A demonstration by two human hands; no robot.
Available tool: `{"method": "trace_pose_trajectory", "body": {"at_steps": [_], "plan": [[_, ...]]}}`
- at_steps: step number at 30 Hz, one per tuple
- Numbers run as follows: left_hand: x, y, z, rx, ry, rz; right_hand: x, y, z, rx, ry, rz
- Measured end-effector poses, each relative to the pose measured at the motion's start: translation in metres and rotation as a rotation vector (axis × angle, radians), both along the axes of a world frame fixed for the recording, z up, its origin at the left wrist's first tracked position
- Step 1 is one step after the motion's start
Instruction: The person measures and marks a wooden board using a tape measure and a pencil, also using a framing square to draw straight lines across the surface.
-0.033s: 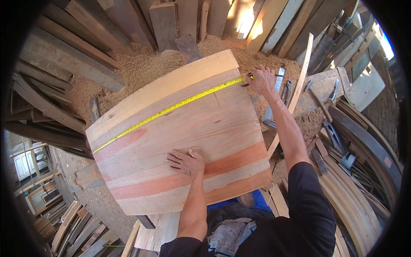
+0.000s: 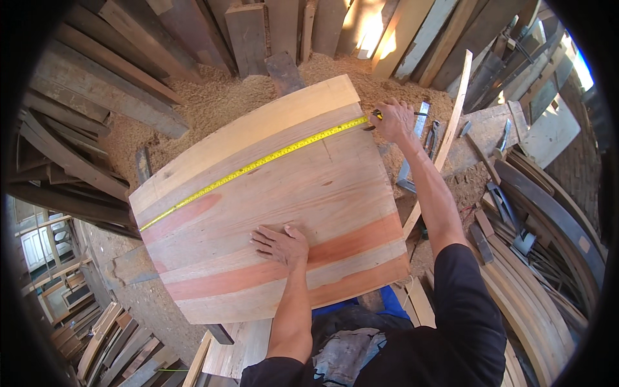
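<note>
1 yellow tape [image 2: 284, 152] is crossing the mid-frame board [image 2: 322, 187] from centre left, the left hand [image 2: 282, 246] is lying flat and splayed on the board, and the right hand [image 2: 394, 121] is clasping the tape's case [image 2: 376, 115], upper right.

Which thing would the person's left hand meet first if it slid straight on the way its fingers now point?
Probably the yellow tape blade, toward its left end: the left hand lies on the wooden panel, fingers pointing left and slightly away. Whether the blade sits flush or slightly raised is unclear.
</note>
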State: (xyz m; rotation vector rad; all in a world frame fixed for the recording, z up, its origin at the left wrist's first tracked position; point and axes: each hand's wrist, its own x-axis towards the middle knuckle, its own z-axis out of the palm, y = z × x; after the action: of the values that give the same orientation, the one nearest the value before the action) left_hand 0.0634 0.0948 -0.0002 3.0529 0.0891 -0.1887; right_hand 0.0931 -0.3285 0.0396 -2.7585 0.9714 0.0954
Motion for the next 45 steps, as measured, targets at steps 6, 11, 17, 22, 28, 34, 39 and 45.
{"method": "trace_pose_trajectory", "body": {"at_steps": [6,11,17,22,28,34,39,45], "plan": [[0.001,-0.006,0.006,-0.002,0.064,0.010,-0.004,-0.001,0.009,0.020,0.046,-0.008],[-0.002,-0.008,0.002,0.026,0.049,0.029,-0.018,0.028,0.028,0.163,0.121,0.066],[0.000,-0.001,-0.001,0.051,0.046,0.016,-0.093,0.107,0.046,0.183,0.129,0.090],[0.005,-0.004,0.011,-0.034,0.018,0.071,-0.158,0.152,0.038,0.175,0.066,0.121],[-0.064,0.106,0.022,-0.244,0.132,-0.477,-0.207,0.201,0.043,0.239,0.143,0.147],[-0.174,0.256,0.034,0.073,0.117,0.126,-0.257,0.218,0.057,0.214,0.224,0.209],[-0.178,0.318,0.029,-0.033,0.154,0.721,-0.285,0.230,0.060,0.221,0.287,0.212],[-0.150,0.351,-0.017,-1.071,0.151,0.996,-0.302,0.239,0.055,0.228,0.271,0.216]]}}
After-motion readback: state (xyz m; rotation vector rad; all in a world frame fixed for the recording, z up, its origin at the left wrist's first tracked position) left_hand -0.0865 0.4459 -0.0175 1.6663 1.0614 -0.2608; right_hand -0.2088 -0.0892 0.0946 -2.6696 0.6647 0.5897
